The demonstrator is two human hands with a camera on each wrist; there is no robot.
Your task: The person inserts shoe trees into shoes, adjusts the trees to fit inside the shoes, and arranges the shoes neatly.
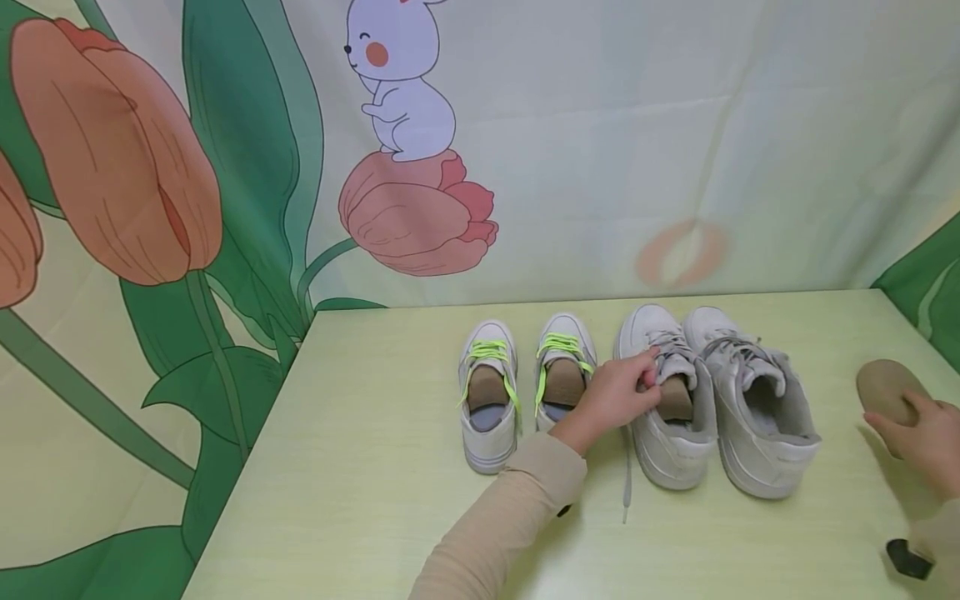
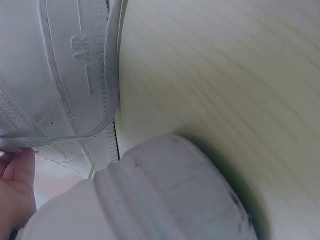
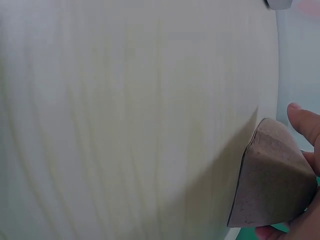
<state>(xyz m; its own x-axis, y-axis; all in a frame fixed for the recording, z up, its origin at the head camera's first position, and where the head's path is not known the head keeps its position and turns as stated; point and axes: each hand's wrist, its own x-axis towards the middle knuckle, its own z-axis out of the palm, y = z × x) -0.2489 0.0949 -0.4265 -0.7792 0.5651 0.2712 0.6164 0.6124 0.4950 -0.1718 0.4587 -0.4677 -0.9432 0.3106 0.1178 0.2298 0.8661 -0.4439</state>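
Observation:
My left hand [image 1: 618, 392] reaches across the table to a larger white sneaker [image 1: 671, 462], fingers curled at its tongue and laces. A brown cardboard shoe insert [image 1: 675, 402] sits in that sneaker's opening. Its loose lace [image 2: 112, 75] runs down the side, passing the fingertips in the left wrist view. At the far right my right hand [image 1: 926, 437] holds another brown shoe insert [image 3: 275, 185] above the table, thumb and fingers around it. The other large sneaker [image 1: 768, 467] has an open collar with grey lining showing inside.
Left of the large pair stand two smaller white sneakers [image 1: 491, 446] with neon green laces, each with a brown insert [image 1: 487, 387] inside. My left forearm partly covers one. A printed curtain [image 1: 585, 167] hangs behind the table [image 1: 360, 467].

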